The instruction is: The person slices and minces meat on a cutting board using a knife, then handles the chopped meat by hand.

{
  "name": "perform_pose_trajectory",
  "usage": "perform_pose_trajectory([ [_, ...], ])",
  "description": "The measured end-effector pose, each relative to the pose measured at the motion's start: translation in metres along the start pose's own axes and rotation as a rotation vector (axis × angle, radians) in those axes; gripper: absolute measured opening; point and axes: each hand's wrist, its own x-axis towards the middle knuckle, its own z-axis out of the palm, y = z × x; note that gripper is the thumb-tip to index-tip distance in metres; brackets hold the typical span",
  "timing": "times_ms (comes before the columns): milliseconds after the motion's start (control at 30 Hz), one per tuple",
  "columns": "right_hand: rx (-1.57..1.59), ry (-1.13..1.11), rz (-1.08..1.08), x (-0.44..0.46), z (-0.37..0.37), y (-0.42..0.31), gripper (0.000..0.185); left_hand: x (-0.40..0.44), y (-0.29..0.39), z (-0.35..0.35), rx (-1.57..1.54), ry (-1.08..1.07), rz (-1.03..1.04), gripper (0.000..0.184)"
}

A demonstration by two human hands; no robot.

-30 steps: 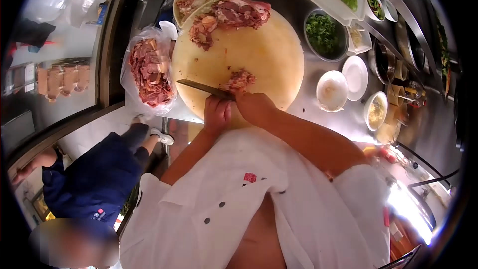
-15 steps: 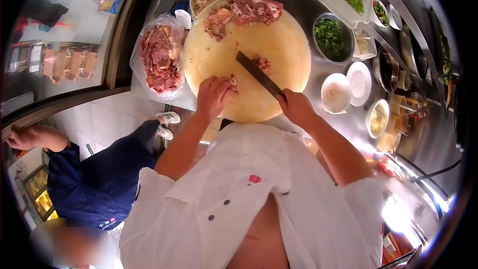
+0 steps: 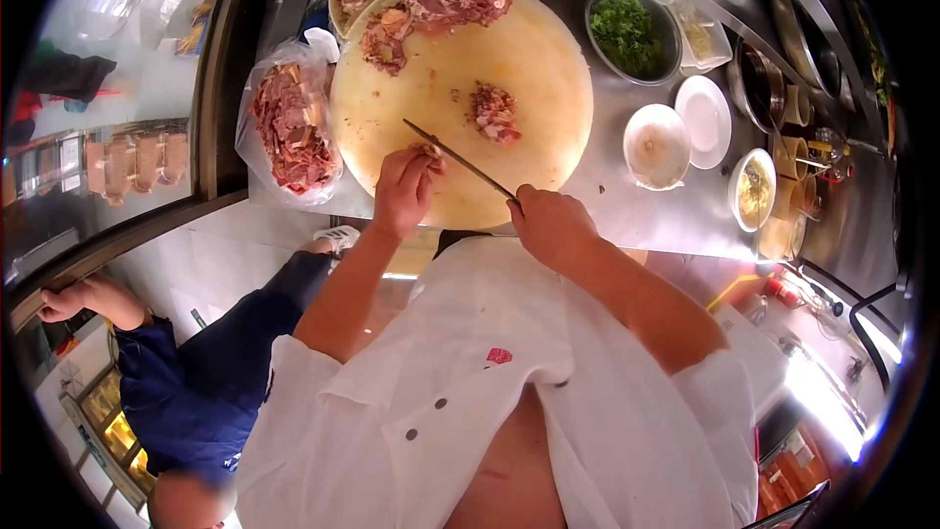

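My right hand (image 3: 554,225) is closed round the handle of a cleaver (image 3: 462,162), whose blade shows nearly edge-on above a round yellowish chopping board (image 3: 553,59). The blade slants up and left, passing close to the fingers of my left hand (image 3: 402,191). Those fingers are curled on a small piece of meat (image 3: 432,159), mostly hidden by them. Beyond the blade lies a small heap of chopped meat (image 3: 494,114). A larger slab of reddish meat (image 3: 460,0) rests at the board's far edge, with crumbly meat scraps (image 3: 387,39) beside it.
Left of the board sits a clear bag of sliced meat (image 3: 291,127); a lined bowl of meat (image 3: 354,0) stands behind. To the right are a bowl of chopped greens (image 3: 630,31), a white bowl (image 3: 657,145) and a plate (image 3: 703,118). A person in dark blue (image 3: 211,353) stands at left.
The cleaver has turned from showing its flat side to nearly edge-on, with its tip nearer my left hand. More of the chopped heap shows. The whole view has shifted slightly.
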Motion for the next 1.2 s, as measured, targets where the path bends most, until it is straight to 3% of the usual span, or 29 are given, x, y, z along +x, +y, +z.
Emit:
perform_pose_trajectory([
  [300, 0.023, 0.017, -0.015, -0.01, 0.007, 0.003, 0.032, 0.003, -0.008, -0.006, 0.06, -0.077, 0.101, 0.03],
  [633, -0.012, -0.108, -0.055, 0.006, -0.011, -0.004, 0.025, -0.004, -0.017, -0.003, 0.057, -0.047, 0.101, 0.029],
  [767, -0.047, -0.079, -0.08, 0.015, 0.003, -0.008, 0.016, 0.003, -0.012, -0.007, 0.06, -0.065, 0.123, 0.028],
  [1200, -0.18, 0.067, -0.142, 0.038, 0.04, -0.022, 0.015, 0.002, -0.01, -0.009, 0.138, -0.042, 0.154, 0.025],
])
